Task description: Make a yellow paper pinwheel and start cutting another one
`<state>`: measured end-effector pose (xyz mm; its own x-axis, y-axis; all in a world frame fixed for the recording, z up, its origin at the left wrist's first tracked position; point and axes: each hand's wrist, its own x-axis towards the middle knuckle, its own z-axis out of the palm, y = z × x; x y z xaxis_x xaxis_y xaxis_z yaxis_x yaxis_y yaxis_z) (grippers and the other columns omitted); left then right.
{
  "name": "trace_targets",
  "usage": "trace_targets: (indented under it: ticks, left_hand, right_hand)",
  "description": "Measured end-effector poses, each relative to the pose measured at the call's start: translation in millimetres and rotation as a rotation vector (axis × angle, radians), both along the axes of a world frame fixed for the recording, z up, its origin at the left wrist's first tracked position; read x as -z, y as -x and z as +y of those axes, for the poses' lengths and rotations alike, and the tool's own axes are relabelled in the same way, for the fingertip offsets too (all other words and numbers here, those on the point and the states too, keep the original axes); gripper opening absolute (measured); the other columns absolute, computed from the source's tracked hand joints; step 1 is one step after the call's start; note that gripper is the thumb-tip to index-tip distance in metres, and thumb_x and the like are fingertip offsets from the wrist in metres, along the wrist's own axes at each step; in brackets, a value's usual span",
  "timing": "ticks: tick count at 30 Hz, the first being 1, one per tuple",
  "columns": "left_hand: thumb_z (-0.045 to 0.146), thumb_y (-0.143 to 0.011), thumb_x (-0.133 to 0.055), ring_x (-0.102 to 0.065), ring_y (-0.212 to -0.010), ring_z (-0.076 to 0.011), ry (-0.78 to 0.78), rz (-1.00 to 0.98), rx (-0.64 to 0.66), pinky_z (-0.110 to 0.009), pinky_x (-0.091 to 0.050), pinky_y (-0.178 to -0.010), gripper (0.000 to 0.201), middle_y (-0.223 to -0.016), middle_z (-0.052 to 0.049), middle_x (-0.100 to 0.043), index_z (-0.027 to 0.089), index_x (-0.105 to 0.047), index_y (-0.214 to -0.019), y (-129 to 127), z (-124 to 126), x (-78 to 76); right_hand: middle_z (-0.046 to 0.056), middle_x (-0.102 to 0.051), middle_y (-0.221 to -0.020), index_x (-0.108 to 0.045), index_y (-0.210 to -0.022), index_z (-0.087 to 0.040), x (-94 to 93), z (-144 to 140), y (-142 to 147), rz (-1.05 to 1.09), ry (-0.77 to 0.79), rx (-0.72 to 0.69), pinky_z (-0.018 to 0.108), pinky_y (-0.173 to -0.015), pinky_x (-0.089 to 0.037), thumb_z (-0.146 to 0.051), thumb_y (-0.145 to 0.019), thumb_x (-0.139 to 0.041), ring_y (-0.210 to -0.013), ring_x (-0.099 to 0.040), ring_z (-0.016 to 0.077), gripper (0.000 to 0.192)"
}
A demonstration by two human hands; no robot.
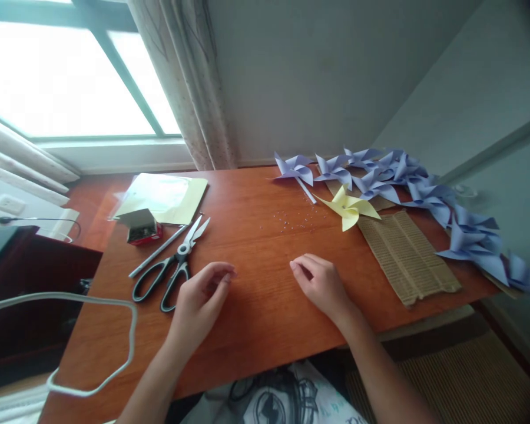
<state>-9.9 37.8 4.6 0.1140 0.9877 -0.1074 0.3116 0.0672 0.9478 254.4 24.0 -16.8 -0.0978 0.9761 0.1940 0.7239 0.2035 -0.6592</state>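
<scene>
My left hand (202, 297) rests near the front of the wooden table, fingers curled in towards the thumb; nothing shows in it. Just left of it lie scissors (182, 252) with dark handles, their blades spread a little. My right hand (320, 282) is loosely closed on the right, thumb against the fingers, and it too shows nothing held. Beyond it a yellow paper pinwheel (345, 206) lies partly over corrugated cardboard (407, 256). Tiny pale bits (294, 221) are scattered on the wood in front of the pinwheel.
Several lilac paper pinwheels (375, 184) line the back and right edge; one has a white stick (307, 191). At back left are pale yellow sheets (196, 197), an opened small red box (145, 234) and a thin rod (159, 250). A white cable (132, 335) loops over the left edge.
</scene>
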Motion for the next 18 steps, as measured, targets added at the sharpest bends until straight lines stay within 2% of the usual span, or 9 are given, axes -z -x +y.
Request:
trace_targets:
  ticks: [3, 7, 9, 12, 15, 18]
  left_hand:
    - [0.034, -0.089, -0.064, -0.07, -0.08, -0.0219, -0.034, 0.084, 0.035, -0.029, -0.053, -0.071, 0.016, -0.09, -0.005, -0.075, 0.021, -0.069, -0.096, 1.8, -0.8, 4.6]
    - [0.035, -0.093, -0.058, -0.07, -0.077, -0.0196, -0.112, 0.16, 0.074, -0.028, -0.052, -0.069, 0.02, -0.089, -0.005, -0.074, 0.019, -0.068, -0.099, 8.3, 2.9, 2.6]
    - [0.035, -0.093, -0.057, -0.069, -0.077, -0.0183, -0.181, 0.28, 0.084, -0.027, -0.051, -0.068, 0.02, -0.09, -0.004, -0.074, 0.02, -0.068, -0.099, 14.7, 9.1, -2.3]
    - [0.035, -0.093, -0.056, -0.066, -0.071, -0.0165, -0.321, 0.563, 0.062, -0.027, -0.048, -0.068, 0.019, -0.091, -0.003, -0.074, 0.021, -0.068, -0.1, 27.1, 23.6, -13.7]
    - [0.034, -0.093, -0.054, -0.069, -0.079, -0.0192, -0.418, 0.816, -0.068, -0.028, -0.044, -0.068, 0.02, -0.096, -0.004, -0.075, 0.022, -0.069, -0.098, 39.6, 39.9, -28.2]
    - [0.037, -0.096, -0.05, -0.069, -0.08, -0.0212, -0.414, 1.038, -0.173, -0.029, -0.038, -0.062, 0.024, -0.104, -0.004, -0.075, 0.023, -0.069, -0.103, 51.7, 54.8, -42.4]
  right_hand:
    - [0.003, -0.063, -0.071, -0.056, -0.071, -0.026, 4.6, 3.9, 13.5, -0.042, -0.015, -0.036, 0.033, -0.066, -0.044, -0.032, -0.1, -0.048, -0.067, -0.062, 0.022, 0.031]
    - [0.003, -0.063, -0.072, -0.057, -0.073, -0.023, 7.8, 3.1, 15.9, -0.05, -0.029, -0.03, 0.031, -0.068, -0.041, -0.027, -0.1, -0.048, -0.069, -0.06, 0.0192, 0.029]
    - [0.003, -0.064, -0.073, -0.058, -0.074, -0.022, 8.5, 2.7, 14.8, -0.015, -0.022, -0.033, 0.029, -0.069, -0.041, -0.025, -0.1, -0.049, -0.069, -0.06, 0.0179, 0.028]
    - [0.003, -0.064, -0.074, -0.059, -0.074, -0.021, 9.1, 3.1, 13.9, 0.001, -0.017, -0.03, 0.029, -0.069, -0.041, -0.025, -0.1, -0.05, -0.07, -0.061, 0.0177, 0.028]
    - [0.003, -0.066, -0.076, -0.061, -0.076, -0.021, 9.6, 3.5, 13.8, 0.022, -0.012, -0.031, 0.029, -0.071, -0.042, -0.024, -0.1, -0.051, -0.073, -0.062, 0.0182, 0.026]
    - [0.003, -0.068, -0.078, -0.061, -0.077, -0.021, 9.6, 3.8, 13.7, 0.045, -0.008, -0.034, 0.029, -0.071, -0.042, -0.024, -0.099, -0.051, -0.073, -0.063, 0.0182, 0.025]
